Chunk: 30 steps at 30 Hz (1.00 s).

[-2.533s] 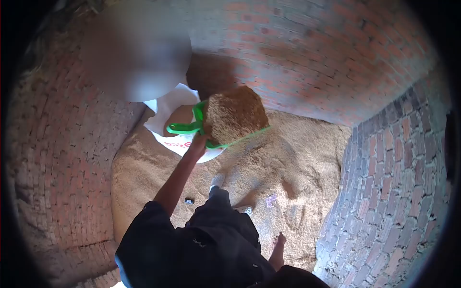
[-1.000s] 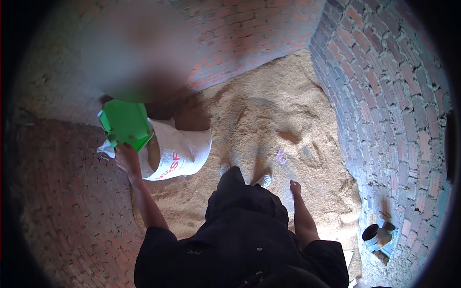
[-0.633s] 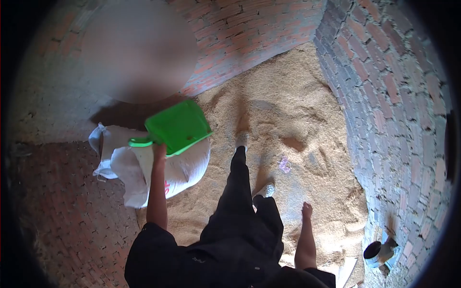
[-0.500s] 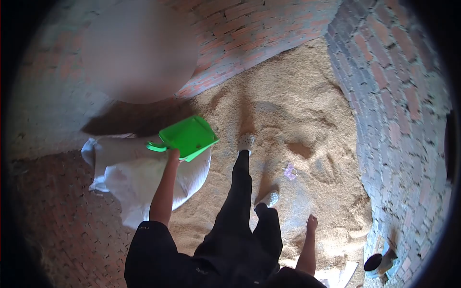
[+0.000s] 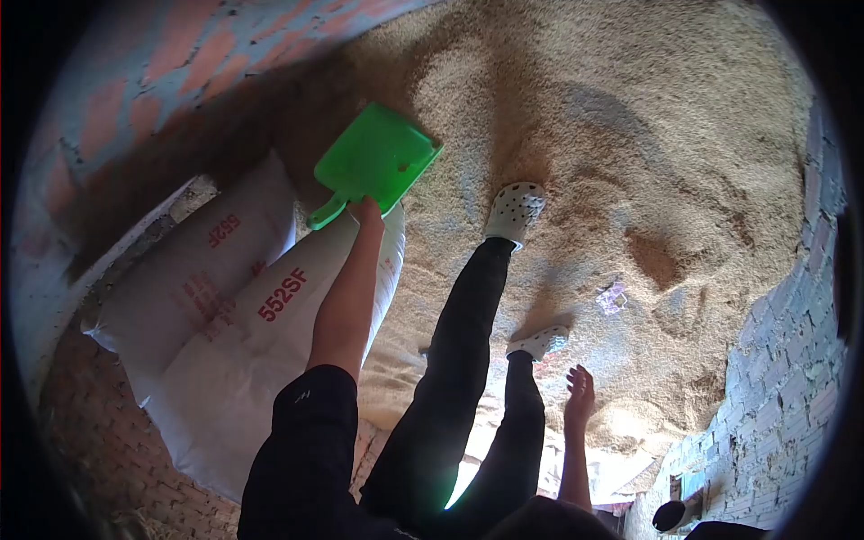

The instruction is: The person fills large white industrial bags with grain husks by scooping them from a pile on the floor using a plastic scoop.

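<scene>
My left hand grips a green plastic dustpan near the base of its short handle. The pan is held out over the edge of the white sacks, its wide mouth toward the upper right. A few dark specks show on it. Beneath my forearm lies a full white sack printed "552SF" in red. My right hand hangs by my right side, fingers loosely apart, with nothing in it. Under both hands spreads a loose layer of tan, grain-like husks.
Another stuffed white sack leans at the left by the brick wall. A grey brick wall bounds the right. My pale clogs stand in the husks near a small purple wrapper. A dark round object is at lower right.
My view has tilted down and come closer to the floor, bringing the sacks' red print into sight. The dustpan stays in my left hand. My right hand's fingers have loosened.
</scene>
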Tool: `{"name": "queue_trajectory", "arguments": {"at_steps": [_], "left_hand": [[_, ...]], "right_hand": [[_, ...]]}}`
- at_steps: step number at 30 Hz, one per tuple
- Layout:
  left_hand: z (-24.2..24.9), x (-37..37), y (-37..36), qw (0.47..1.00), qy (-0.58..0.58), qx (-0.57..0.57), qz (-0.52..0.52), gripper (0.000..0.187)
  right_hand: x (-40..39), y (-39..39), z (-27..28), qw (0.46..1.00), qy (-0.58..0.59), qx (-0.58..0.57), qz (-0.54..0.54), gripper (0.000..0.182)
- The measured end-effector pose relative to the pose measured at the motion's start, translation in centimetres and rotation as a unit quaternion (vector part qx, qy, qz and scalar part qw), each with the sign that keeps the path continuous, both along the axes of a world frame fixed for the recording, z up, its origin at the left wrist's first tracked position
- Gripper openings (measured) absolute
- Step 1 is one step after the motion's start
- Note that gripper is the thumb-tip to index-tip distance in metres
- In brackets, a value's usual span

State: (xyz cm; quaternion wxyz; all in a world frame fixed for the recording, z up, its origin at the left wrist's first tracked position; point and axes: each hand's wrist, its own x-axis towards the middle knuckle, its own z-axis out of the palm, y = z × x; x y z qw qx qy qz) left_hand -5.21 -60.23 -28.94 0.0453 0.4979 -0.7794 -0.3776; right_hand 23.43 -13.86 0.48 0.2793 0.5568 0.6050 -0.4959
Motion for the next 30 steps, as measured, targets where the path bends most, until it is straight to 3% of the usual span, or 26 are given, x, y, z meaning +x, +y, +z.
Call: {"name": "queue_trajectory", "arguments": {"at_steps": [3,7,10,14,16,20,23,25,27,30], "left_hand": [[0.0,-1.5,-0.6,0.996,0.038,0.038,-0.066,0.050],[0.6,-10.6,2.9,0.980,0.056,0.090,-0.170,0.046],[0.0,-16.8,6.4,0.970,0.019,0.164,-0.178,0.046],[-0.4,-15.2,7.6,0.970,0.025,0.098,-0.222,0.045],[-0.4,-14.0,8.0,0.951,0.110,0.147,-0.249,0.043],[-1.6,-12.9,7.7,0.941,0.051,0.210,-0.261,0.047],[-0.5,-13.2,13.2,0.915,0.047,0.167,-0.363,0.045],[-2.3,-15.1,17.9,0.901,0.028,0.216,-0.376,0.043],[-1.8,-17.5,25.1,0.860,0.021,0.218,-0.462,0.042],[-2.2,-19.0,33.3,0.863,0.016,0.221,-0.454,0.042]], "right_hand": [[-3.0,-2.3,0.4,0.999,0.013,-0.026,0.015,0.037],[-6.5,-2.4,1.2,0.999,-0.003,-0.040,-0.032,0.040],[-7.1,-0.7,0.7,0.999,0.013,-0.015,-0.039,0.042],[-8.6,2.2,-0.3,0.995,0.044,0.010,-0.087,0.043],[-9.0,4.1,-0.3,0.993,0.073,0.020,-0.093,0.042],[-9.8,8.6,0.1,0.988,0.123,0.036,-0.083,0.039],[-8.7,11.8,-0.6,0.984,0.130,0.033,-0.115,0.042],[-7.8,13.5,-0.6,0.983,0.125,0.039,-0.125,0.042],[-6.2,14.8,-0.7,0.983,0.117,0.046,-0.133,0.043],[-4.0,16.3,-0.8,0.981,0.111,0.058,-0.145,0.043]]}}
